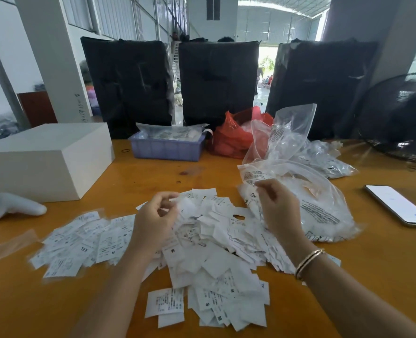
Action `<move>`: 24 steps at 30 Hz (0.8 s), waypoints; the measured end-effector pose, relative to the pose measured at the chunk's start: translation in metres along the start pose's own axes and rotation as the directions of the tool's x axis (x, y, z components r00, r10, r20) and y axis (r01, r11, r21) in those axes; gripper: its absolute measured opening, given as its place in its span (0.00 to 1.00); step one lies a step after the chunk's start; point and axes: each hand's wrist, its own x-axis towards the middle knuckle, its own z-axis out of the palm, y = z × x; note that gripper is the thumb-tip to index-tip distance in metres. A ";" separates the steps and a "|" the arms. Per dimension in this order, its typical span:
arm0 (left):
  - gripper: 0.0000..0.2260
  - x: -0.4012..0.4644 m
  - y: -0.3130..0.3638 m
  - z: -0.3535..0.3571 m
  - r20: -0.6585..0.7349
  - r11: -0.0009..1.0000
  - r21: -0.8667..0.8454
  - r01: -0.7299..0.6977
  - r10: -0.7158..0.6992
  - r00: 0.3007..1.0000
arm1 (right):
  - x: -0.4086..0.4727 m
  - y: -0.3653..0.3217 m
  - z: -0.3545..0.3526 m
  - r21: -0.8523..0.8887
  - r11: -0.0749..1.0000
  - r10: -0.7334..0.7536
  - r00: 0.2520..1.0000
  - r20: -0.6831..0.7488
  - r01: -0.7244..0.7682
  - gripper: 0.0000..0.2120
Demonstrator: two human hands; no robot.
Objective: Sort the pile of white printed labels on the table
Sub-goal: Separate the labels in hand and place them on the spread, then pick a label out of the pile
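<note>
Nearest labels: a few loose labels [165, 302] lie at your edge of the orange table [384, 276]; "S" and "M" size marks can be read on pieces just right of them.
Main pile: the pile of white printed labels [216, 252] spreads across the middle of the table under and between your hands; one slip near its centre shows "M".
Left spread: a flatter spread of labels [85, 242] lies left of the pile, one reading "XXL" and another "M"; the finer print is too small to read.
Left hand: your left hand [153, 218] hangs over the pile with fingers curled, pinching a white label [186, 206] at the fingertips.
Right hand: your right hand [278, 206] has its fingers curled in; blur hides whether they hold anything. A gold bracelet [309, 263] sits on that wrist.
Clear bags: printed clear plastic bags [319, 206] lie just beside your right hand; their black text is unreadable.
Phone: a phone [399, 204] lies face up at far right, screen lit.
Left side: a white controller [12, 207] lies before a white box [43, 159].
Far edge: a purple tray [168, 147], a red bag [236, 135], then three black wrapped bundles [216, 81].
</note>
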 end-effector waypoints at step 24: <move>0.10 -0.002 -0.014 0.009 0.018 0.743 0.665 -0.072 0.080 0.997 | 0.047 0.052 -0.023 -0.697 0.716 0.233 0.958 0.170 -0.050 0.10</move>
